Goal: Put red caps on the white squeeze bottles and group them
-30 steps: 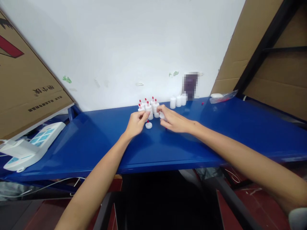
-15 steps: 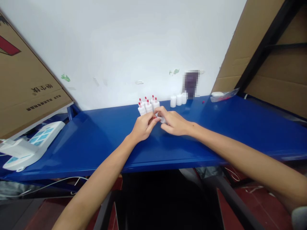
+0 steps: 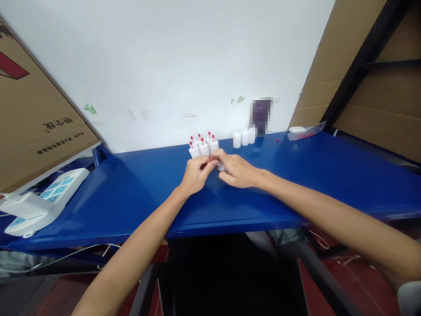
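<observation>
My left hand is closed in a pinch, its fingertips meeting those of my right hand over the middle of the table. What it pinches is mostly covered by the fingers; a trace of red shows there. My right hand curls around a small white squeeze bottle, of which only a part shows under the fingers. Just behind both hands stands a group of several white squeeze bottles, upright, with red-tipped nozzles.
Several white bottles without nozzles stand by the wall, right of the group. A small red cap and a clear plastic bag lie farther right on the blue table. At the left edge sits a white power strip.
My fingertips have drawn slightly closer together. The red cap seen at my left fingertips earlier is now nearly hidden, and less of the held bottle shows.
</observation>
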Demonstrator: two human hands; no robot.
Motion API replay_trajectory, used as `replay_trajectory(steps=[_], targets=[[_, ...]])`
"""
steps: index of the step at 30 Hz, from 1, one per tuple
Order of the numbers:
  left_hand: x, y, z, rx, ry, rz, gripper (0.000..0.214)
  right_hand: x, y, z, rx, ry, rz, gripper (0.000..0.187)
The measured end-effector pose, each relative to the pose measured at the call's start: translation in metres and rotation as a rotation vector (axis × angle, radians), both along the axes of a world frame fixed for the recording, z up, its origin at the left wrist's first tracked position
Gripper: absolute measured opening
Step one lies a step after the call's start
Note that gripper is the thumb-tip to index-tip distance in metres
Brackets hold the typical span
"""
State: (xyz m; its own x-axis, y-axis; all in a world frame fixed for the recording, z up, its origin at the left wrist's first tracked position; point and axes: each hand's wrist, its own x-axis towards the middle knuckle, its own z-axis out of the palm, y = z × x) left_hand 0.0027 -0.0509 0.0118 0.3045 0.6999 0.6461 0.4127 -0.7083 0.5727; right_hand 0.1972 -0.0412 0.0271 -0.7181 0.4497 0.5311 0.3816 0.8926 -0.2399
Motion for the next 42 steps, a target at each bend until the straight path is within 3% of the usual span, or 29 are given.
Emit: replay_trajectory(steps=[5,11,17,30,34,39,42], targets=[[0.001,-0.001,0.000,-0.045,0.040,-0.039,0.041,0.000,-0.001,0.002,-0.046,-0.029,0.029,0.045],[0.000,0.003,-0.005,0.044,0.100,-0.015,0.027,-0.001,0.003,0.001,-0.043,0.035,0.125,0.036],[0.001,0.004,-0.008,0.049,0.139,-0.030,0.040,-0.002,-0.002,0.006,-0.119,-0.016,0.012,0.018],[-0.002,0.004,-0.011,-0.006,0.222,-0.048,0.038,-0.002,-0.004,0.012,-0.164,-0.099,-0.009,0.017],[-0.001,0.004,-0.010,-0.037,0.188,-0.015,0.040,-0.003,-0.003,0.010,-0.140,-0.105,0.010,0.025],[0.000,0.011,-0.005,-0.148,-0.048,0.012,0.046,-0.003,0.001,0.005,-0.143,0.036,0.007,0.048],[-0.012,0.017,0.002,-0.109,-0.159,0.141,0.051,0.002,0.008,0.004,-0.135,0.076,-0.047,0.050]])
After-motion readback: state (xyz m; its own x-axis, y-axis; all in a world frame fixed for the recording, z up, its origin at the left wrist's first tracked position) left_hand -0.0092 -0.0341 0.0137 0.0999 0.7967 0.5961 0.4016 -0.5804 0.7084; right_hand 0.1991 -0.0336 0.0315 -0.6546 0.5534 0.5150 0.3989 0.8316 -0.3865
